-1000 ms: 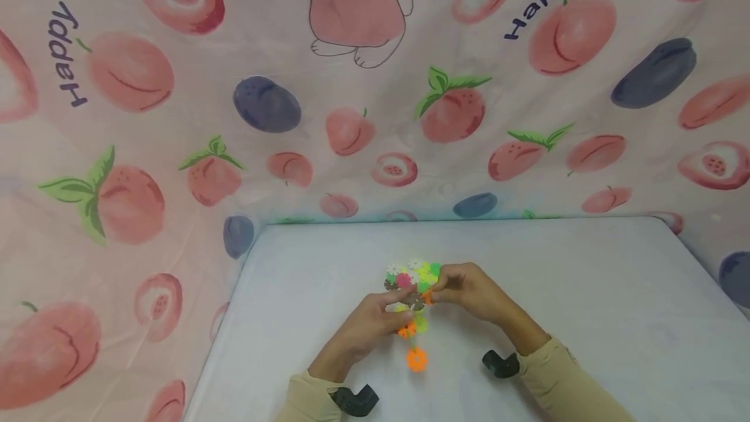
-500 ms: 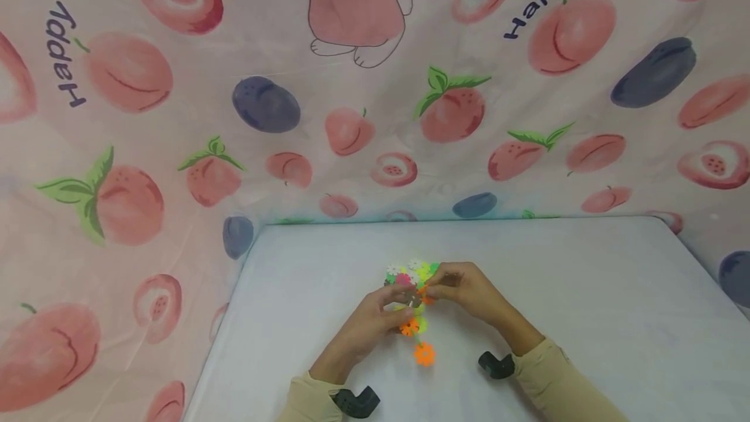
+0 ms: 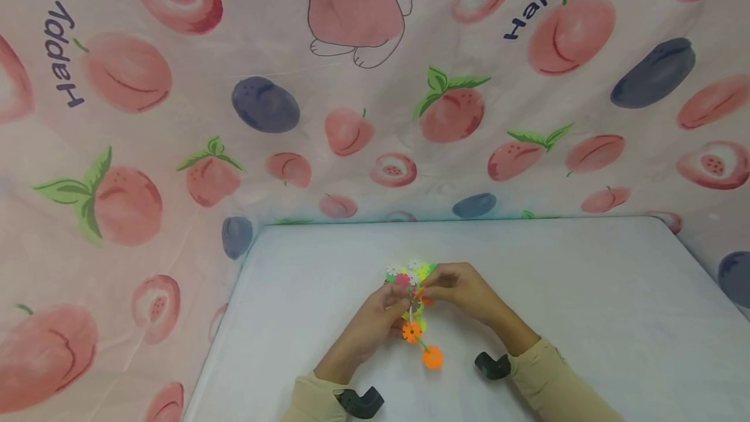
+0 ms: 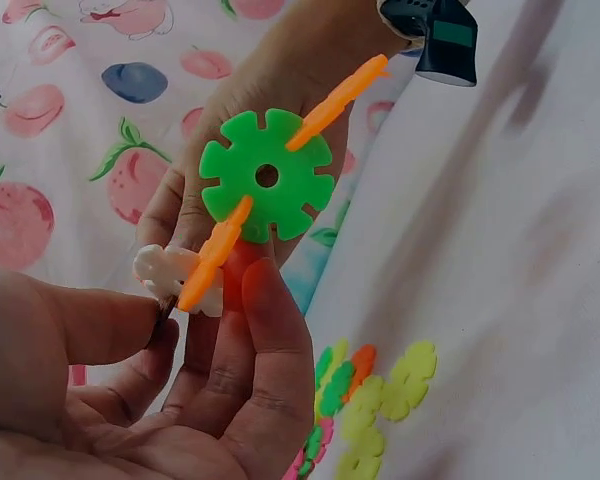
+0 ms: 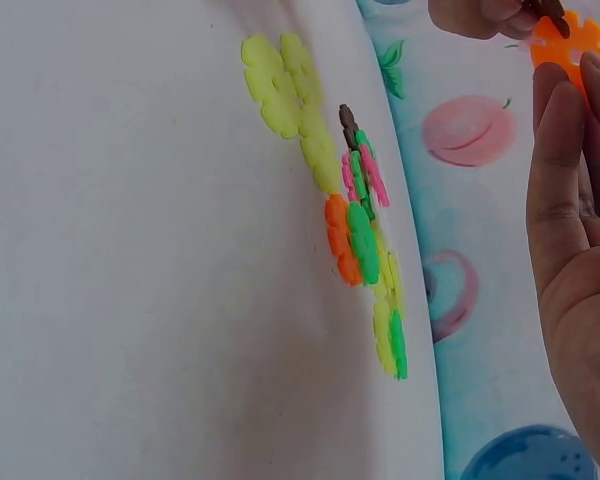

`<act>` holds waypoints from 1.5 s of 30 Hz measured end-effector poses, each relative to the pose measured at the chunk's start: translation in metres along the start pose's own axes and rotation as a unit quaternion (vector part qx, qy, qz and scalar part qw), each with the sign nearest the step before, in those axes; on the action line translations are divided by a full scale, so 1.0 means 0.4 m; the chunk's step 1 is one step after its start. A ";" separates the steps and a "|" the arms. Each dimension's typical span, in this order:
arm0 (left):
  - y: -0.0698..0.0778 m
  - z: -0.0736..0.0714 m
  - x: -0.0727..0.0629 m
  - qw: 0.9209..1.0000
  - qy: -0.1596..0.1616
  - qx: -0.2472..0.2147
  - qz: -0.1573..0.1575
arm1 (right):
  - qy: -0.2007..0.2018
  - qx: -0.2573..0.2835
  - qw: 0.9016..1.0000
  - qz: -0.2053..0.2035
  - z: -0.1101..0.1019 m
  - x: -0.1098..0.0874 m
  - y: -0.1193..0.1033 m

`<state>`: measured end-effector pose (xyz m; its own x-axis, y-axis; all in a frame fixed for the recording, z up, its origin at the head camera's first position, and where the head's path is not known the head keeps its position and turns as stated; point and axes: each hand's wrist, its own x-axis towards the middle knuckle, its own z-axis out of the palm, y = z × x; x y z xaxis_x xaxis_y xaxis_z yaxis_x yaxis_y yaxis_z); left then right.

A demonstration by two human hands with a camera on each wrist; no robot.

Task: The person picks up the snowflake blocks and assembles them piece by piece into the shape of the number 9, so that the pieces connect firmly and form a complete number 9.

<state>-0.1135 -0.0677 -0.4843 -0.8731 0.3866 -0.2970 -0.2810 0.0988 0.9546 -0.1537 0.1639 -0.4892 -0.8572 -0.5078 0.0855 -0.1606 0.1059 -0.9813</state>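
Note:
My left hand [image 3: 372,324] pinches a brown snowflake disc [image 3: 415,305], part of a short chain of notched plastic discs. A white disc [image 4: 160,262], an orange disc [image 3: 412,331], a green disc [image 4: 242,135] and an end orange disc [image 3: 432,357] make up the rest, hanging toward the body. Between thumb and fingers, my right hand [image 3: 465,288] pinches another orange disc [image 5: 555,50], its edge right at the brown disc. Both hands meet above the table, with their fingertips close together. Fingers partly hide the brown disc.
Behind the hands, loose discs in white, pink [image 3: 402,279], green and yellow [image 5: 270,85] lie in a cluster on the white table [image 3: 586,305]. A fruit-print cloth [image 3: 351,96] hangs beyond its far edge. Black wrist cameras [image 3: 359,402] sit at both cuffs.
My right hand has shifted slightly left, bringing its orange disc up to the brown one. The hanging chain has turned, its end orange disc swinging to the right.

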 end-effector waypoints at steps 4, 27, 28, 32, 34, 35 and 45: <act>0.000 0.000 -0.001 1.000 0.004 0.003 -0.005 | 0.013 -0.017 1.000 0.018 0.001 0.001 0.001; -0.001 -0.017 -0.009 0.999 0.018 -0.042 -0.016 | 0.173 -0.151 0.960 0.159 -0.040 0.048 0.045; 0.000 -0.017 -0.009 0.999 0.017 -0.043 -0.016 | 0.180 -0.159 0.956 0.167 -0.042 0.051 0.045; -0.001 -0.017 -0.007 0.999 0.015 -0.047 -0.019 | 0.194 -0.189 0.944 0.189 -0.051 0.061 0.046; -0.001 -0.017 -0.007 0.999 0.016 -0.048 -0.018 | 0.196 -0.204 0.938 0.198 -0.054 0.066 0.049; -0.001 -0.017 -0.007 0.999 0.016 -0.047 -0.017 | 0.195 -0.211 0.937 0.201 -0.056 0.068 0.052; 0.003 -0.021 -0.007 0.998 0.003 -0.064 -0.016 | 0.184 -0.280 0.918 0.213 -0.061 0.091 0.086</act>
<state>-0.1145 -0.0763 -0.4825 -0.8651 0.3797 -0.3277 -0.3567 -0.0064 0.9342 -0.2024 0.1700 -0.5157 -0.9911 -0.0065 -0.1329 0.0899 0.7031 -0.7054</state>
